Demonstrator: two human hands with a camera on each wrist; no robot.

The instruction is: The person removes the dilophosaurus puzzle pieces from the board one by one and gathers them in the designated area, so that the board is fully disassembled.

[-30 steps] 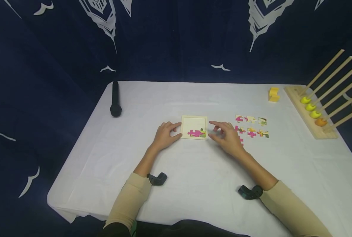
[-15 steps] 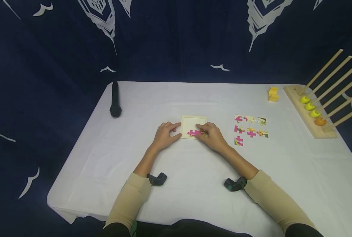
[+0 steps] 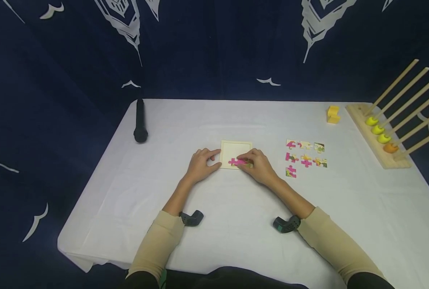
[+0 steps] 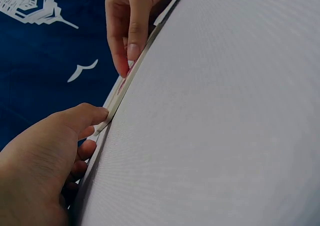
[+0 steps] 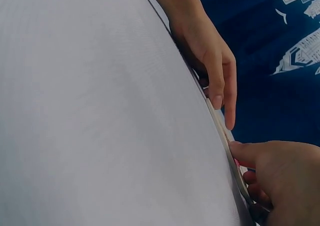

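A small wooden puzzle tray (image 3: 232, 147) lies at the middle of the table. Joined jigsaw pieces with a pink shape (image 3: 233, 161) sit along its lower side. My left hand (image 3: 199, 165) rests at the tray's left edge, thumb and index fingertips apart against it. In the left wrist view that thumb touches the tray's rim (image 4: 119, 100). Over the tray's lower right, my right hand (image 3: 259, 166) pinches a pink jigsaw piece between thumb and index finger, covering part of the picture. The right wrist view shows the right thumb (image 5: 243, 151) right at the rim.
Several loose jigsaw pieces (image 3: 306, 161) lie in rows to the right. Farther right stands a wooden peg rack (image 3: 377, 138) with yellow and orange beads. A yellow block (image 3: 332, 115) is at the back. A black microphone (image 3: 140, 122) lies at the left on the white-covered table (image 3: 128, 192).
My right hand has moved left from beside the tray to over its lower right pieces, and its index finger has drawn closer to the thumb. My left hand has stayed in place.
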